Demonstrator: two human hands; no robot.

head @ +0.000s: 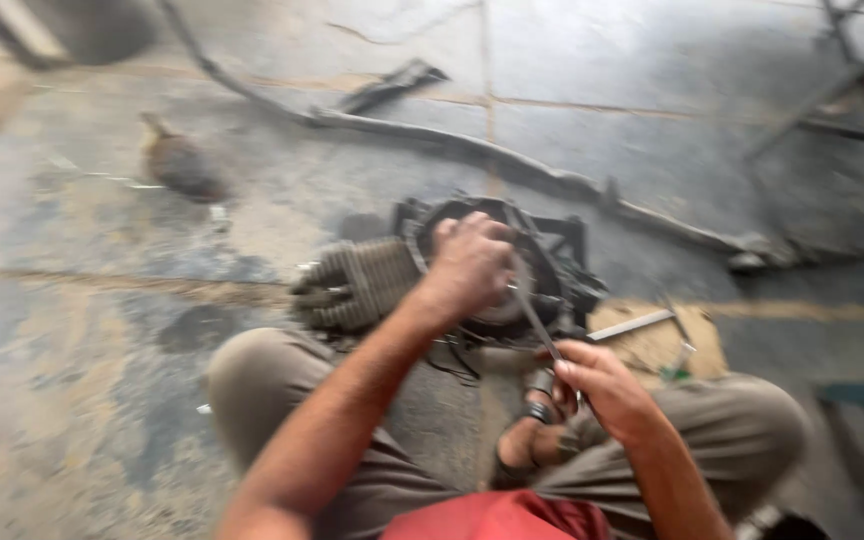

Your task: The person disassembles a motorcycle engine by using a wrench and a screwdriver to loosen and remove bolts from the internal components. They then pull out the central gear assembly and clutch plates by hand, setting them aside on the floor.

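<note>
Squatting over a small engine (492, 280) on the concrete floor (102, 330), head view, frame motion-blurred. Left hand (469, 265): fingers curled tight, closed over the round dark housing at the engine's centre, knuckles up; what lies under the palm cannot be told. Right hand (602, 385): fingers pinched narrow around the lower end of a thin metal tool (534, 318), which slants up and left, its tip meeting the housing just beside the left hand. Finned cylinder (357, 285) projects from the engine's left side, lying horizontal. Engine sits between the person's knees, near a sandalled foot (537, 425). Flat metal strip (632, 325) lies on a cardboard scrap (652, 345) right of the engine. Long hose (512, 160) crosses the floor behind.
</note>
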